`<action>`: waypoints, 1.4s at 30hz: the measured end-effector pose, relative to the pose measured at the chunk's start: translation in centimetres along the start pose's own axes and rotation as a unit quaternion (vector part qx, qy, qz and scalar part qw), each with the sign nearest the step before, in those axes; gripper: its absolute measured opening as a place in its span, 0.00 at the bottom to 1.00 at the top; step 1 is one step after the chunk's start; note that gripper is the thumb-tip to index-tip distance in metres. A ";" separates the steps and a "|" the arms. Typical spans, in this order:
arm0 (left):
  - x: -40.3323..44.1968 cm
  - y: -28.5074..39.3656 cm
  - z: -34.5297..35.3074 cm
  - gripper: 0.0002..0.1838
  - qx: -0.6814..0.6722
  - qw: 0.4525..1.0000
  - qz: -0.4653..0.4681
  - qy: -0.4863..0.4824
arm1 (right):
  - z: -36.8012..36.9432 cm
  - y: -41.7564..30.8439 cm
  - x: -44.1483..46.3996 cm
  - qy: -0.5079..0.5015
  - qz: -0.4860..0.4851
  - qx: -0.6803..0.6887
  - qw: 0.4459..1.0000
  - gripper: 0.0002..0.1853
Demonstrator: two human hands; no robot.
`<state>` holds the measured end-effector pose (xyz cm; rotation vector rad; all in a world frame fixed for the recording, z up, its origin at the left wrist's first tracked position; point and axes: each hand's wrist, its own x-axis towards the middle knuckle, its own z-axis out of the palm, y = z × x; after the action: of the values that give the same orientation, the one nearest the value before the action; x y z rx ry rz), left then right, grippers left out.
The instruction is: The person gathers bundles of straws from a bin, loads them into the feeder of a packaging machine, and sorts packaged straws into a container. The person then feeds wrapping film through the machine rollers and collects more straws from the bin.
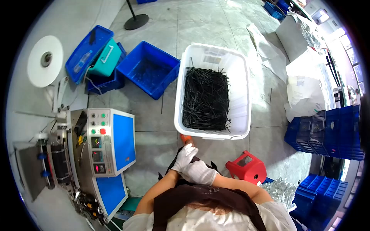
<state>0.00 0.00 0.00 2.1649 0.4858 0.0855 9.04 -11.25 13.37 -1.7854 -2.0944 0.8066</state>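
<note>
My left hand [184,157] and my right hand [199,172], both in white gloves, meet in front of my lap, touching each other. Their fingers overlap and are too small to make out, so I cannot tell whether either hand is closed. No held object shows at them. Just beyond the hands stands a large white plastic bin [240,90]. Inside it lies a tangled heap of thin black sticks [206,101]. Something orange [185,138] shows between the bin and my hands.
A machine with control buttons [101,133] is at left, below a white reel [45,61]. Beyond it are a blue bin [148,69] and a teal box [105,59]. A red stool [247,168] stands at right, near stacked blue crates [327,133]. Loose black sticks lie on the floor.
</note>
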 end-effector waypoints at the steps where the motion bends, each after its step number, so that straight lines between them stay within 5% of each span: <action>1: -0.3 0.5 2.1 0.28 0.165 0.972 0.167 0.010 | -0.7 -0.3 -1.9 -0.029 0.051 0.040 0.998 0.12; 4: 0.5 9.6 18.2 0.31 -0.032 0.965 -0.021 -0.258 | -4.2 2.8 -10.9 -0.177 0.204 0.065 0.961 0.15; 6: 3.1 12.8 20.6 0.31 -0.082 0.944 -0.048 -0.316 | -5.8 5.1 -12.3 -0.235 0.263 0.043 0.935 0.15; 7: 4.2 13.4 18.9 0.32 0.247 0.886 0.115 -0.374 | -5.3 6.1 -12.4 -0.251 0.260 0.054 0.931 0.15; 8: 5.2 12.6 18.9 0.32 0.245 0.886 0.109 -0.378 | -4.9 7.7 -12.1 -0.184 0.255 0.075 0.946 0.15; 9: 5.2 11.8 19.3 0.36 -0.034 0.947 -0.061 -0.312 | -4.5 8.5 -11.8 -0.119 0.250 0.102 0.955 0.15; 10: 5.6 11.1 20.2 0.40 -0.306 0.902 -0.226 -0.203 | -5.1 9.2 -11.3 -0.151 0.268 0.119 0.944 0.13; 11: 6.3 10.4 21.2 0.45 -0.542 0.756 -0.362 -0.065 | -5.1 10.1 -11.3 -0.157 0.264 0.122 0.944 0.13; 13: 8.5 9.1 18.7 0.48 -0.532 0.726 -0.422 -0.108 | -4.7 12.4 -11.8 -0.081 0.276 0.293 0.912 0.15; 15: 10.5 11.3 16.6 0.54 -0.529 0.667 -0.523 0.036 | -5.4 15.1 -12.6 -0.125 0.283 0.342 0.887 0.24; 17: 10.2 8.9 20.9 0.59 -0.544 0.657 -0.516 0.080 | -5.9 17.7 -13.9 -0.119 0.321 0.319 0.884 0.32; 19: 10.2 7.2 24.1 0.58 -0.622 0.579 -0.506 0.146 | -6.3 21.7 -14.2 -0.135 0.317 0.332 0.878 0.37; 21: 10.7 7.9 25.2 0.56 -0.701 0.407 -0.497 0.311 | -5.8 25.3 -15.6 -0.122 0.269 0.311 0.903 0.35; 22: 9.5 7.7 26.6 0.51 -0.442 0.697 -0.525 0.208 | -4.9 26.8 -16.3 -0.120 0.274 0.321 0.899 0.33; 24: 8.4 9.2 26.8 0.49 -0.221 0.769 -0.555 0.228 | -5.6 28.4 -14.6 -0.177 0.269 0.346 0.881 0.28; 25: 5.6 9.9 30.1 0.50 -0.250 0.730 -0.606 0.194 | -1.1 29.9 -18.9 -0.161 0.262 0.386 0.870 0.26; 26: 8.6 13.8 26.7 0.44 -0.231 0.751 -0.608 0.110 | -1.2 31.8 -21.1 -0.167 0.346 0.463 0.799 0.28; 27: 9.3 10.8 30.0 0.46 -0.198 0.776 -0.567 0.191 | -3.7 33.2 -17.6 -0.184 0.309 0.392 0.847 0.30; 29: 16.2 12.0 22.1 0.39 -0.234 0.793 -0.547 0.131 | -8.2 36.6 -14.0 -0.321 0.358 0.311 0.820 0.40; 30: 17.0 10.6 23.5 0.35 -0.171 0.812 -0.506 0.236 | -7.8 37.6 -13.3 -0.303 0.350 0.300 0.834 0.40; 33: 20.8 6.5 19.5 0.29 -0.310 0.814 -0.405 0.279 | -9.1 38.3 -11.9 -0.243 0.415 0.242 0.843 0.37; 34: 21.0 4.3 15.6 0.27 -0.251 0.810 -0.403 0.344 | -8.6 37.9 -11.3 -0.231 0.419 0.194 0.856 0.36; 35: 20.5 5.7 9.4 0.25 -0.200 0.833 -0.457 0.241 | -8.6 36.5 -9.1 -0.220 0.424 0.146 0.866 0.35; 36: 21.6 2.5 12.4 0.30 -0.172 0.843 -0.401 0.315 | -8.6 35.2 -6.9 -0.208 0.430 0.098 0.873 0.35; 38: 21.5 -3.4 13.2 0.41 0.011 0.884 -0.351 0.308 | -5.8 38.9 -4.2 -0.185 0.413 0.131 0.882 0.38; 40: 23.2 -6.1 8.6 0.42 0.055 0.874 -0.410 0.256 | -3.4 42.9 -0.3 -0.143 0.359 0.141 0.912 0.39; 42: 27.9 -10.9 10.2 0.40 0.133 0.878 -0.364 0.283 | 1.5 51.4 3.1 -0.071 0.266 0.113 0.955 0.39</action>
<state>24.72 8.38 -17.99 2.0470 1.7042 0.2461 49.56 -4.30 -17.69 -2.2392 -1.5151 1.2824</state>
